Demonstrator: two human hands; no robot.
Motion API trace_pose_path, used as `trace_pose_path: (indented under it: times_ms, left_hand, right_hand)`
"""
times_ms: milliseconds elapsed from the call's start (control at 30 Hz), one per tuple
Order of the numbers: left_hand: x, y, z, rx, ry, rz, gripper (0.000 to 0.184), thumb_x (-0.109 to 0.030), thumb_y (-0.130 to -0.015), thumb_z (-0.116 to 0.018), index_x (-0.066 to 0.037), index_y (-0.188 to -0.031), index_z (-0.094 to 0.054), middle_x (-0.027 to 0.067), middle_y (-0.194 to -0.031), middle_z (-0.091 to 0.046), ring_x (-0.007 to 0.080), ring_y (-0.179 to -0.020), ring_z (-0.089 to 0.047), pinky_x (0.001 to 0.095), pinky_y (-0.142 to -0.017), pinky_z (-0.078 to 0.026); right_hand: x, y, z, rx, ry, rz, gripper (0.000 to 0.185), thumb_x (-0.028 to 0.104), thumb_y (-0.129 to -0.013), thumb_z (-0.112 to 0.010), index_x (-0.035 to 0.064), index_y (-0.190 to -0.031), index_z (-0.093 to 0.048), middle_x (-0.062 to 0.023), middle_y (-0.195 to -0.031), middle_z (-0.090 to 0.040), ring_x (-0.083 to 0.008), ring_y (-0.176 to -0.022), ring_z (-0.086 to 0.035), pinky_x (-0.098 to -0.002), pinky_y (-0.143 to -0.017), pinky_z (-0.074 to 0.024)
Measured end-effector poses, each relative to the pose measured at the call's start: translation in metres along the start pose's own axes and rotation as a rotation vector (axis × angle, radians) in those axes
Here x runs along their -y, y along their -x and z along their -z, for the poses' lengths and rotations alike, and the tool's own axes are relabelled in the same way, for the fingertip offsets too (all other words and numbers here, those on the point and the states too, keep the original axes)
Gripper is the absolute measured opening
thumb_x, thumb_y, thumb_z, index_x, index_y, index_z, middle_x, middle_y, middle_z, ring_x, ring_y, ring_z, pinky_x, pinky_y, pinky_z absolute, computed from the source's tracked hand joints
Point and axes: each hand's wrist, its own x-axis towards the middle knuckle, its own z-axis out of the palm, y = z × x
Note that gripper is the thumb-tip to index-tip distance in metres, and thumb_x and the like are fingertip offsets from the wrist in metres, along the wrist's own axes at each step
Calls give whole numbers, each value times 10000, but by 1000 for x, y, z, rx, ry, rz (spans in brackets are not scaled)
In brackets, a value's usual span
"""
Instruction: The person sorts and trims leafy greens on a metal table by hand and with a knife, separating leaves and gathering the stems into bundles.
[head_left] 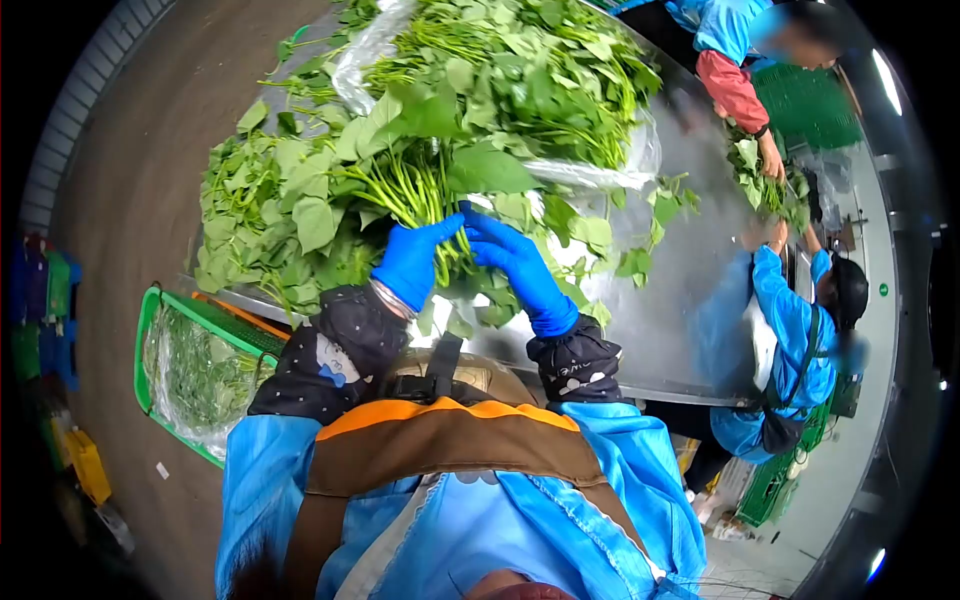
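A bunch of green leafy stems [405, 190] stands over the metal table, leaves pointing away from me. My left hand [412, 262], in a blue glove, is closed around the lower stems. My right hand [515, 265], also gloved in blue, is at the right side of the bunch with its fingers partly spread and the fingertips by the stems. Loose leafy stems [260, 210] lie to the left of the hands. Beyond them is a large heap of greens [530, 80] on clear plastic sheeting [600, 175].
The metal table [680, 330] extends right. Two co-workers in blue stand at its right side, one's hands [770, 158] at another leafy bunch [750, 175]. A green crate [145, 350] with plastic-lined greens stands at lower left. Green crates [810, 105] are at upper right.
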Motion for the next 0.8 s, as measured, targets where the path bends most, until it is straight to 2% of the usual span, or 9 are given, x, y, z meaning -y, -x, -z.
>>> trace_pose_path:
  times_ms: [100,300,367,433,467,567,600,667,800]
  left_hand:
    - [2,2,-27,68,131,140,240,-55,-798,-570,4,-1030,-574,86,-940,-618,191,-828,-602,302,-716,-491]
    - [-12,-7,-44,23,390,110,307,-35,-829,-528,-15,-1132,-480,99,-1057,-563,219,-960,-564,370,-893,-446]
    - [-17,-10,-55,-97,293,-48,260,-5,-817,-536,-26,-1076,-538,86,-1016,-590,204,-940,-569,328,-873,-454]
    - [1,-4,-68,-153,-84,-180,234,-18,-792,-580,-25,-1026,-584,77,-996,-599,170,-938,-560,290,-841,-450]
    - [15,7,-81,-162,-446,-333,265,-59,-746,-647,-4,-1001,-601,72,-983,-600,141,-910,-553,274,-809,-439]
    - [73,12,-123,-132,-365,-290,344,-28,-717,-663,5,-1044,-558,42,-927,-594,144,-848,-548,291,-750,-445]
    - [110,3,-122,-95,-391,-312,282,-19,-735,-609,13,-1012,-566,39,-942,-604,142,-807,-563,303,-748,-449]
    - [138,7,-139,79,136,-162,329,-52,-737,-575,15,-1055,-524,124,-968,-577,232,-842,-554,354,-762,-442]
    - [152,21,-164,351,-1425,-264,446,-76,-716,-600,12,-1134,-473,187,-1108,-517,317,-1009,-510,375,-852,-413]
  right_hand:
    - [10,27,11,-20,321,48,467,104,-776,-589,84,-1216,-433,-82,-1125,-522,-138,-833,-538,-262,-747,-443]
    - [1,75,45,-6,424,77,364,-23,-754,-547,76,-1104,-573,-53,-699,-619,-113,-675,-604,-255,-675,-480]
    - [-13,88,68,111,533,-34,450,8,-747,-575,73,-1187,-512,-77,-868,-637,-134,-813,-607,-264,-756,-466]
    - [-20,87,94,-31,471,159,587,133,-752,-626,83,-1288,-391,-114,-1101,-574,-195,-988,-560,-302,-816,-444]
    - [-17,85,107,6,380,109,735,197,-748,-652,52,-1350,-256,-138,-1317,-388,-227,-1190,-397,-318,-933,-366]
    - [-10,76,103,23,200,65,863,262,-724,-689,30,-1370,-167,-165,-1358,-309,-232,-1248,-313,-334,-978,-321]
    - [-19,73,96,-59,33,28,832,281,-731,-687,35,-1360,-201,-155,-1305,-379,-220,-1188,-382,-321,-940,-353]
    - [-14,75,98,-128,-197,-50,645,313,-753,-665,26,-1253,-377,-108,-1144,-495,-180,-1034,-469,-308,-878,-381]
    - [-43,99,127,-415,-339,-86,435,300,-782,-634,19,-1096,-525,-59,-972,-566,-126,-883,-517,-267,-771,-419]
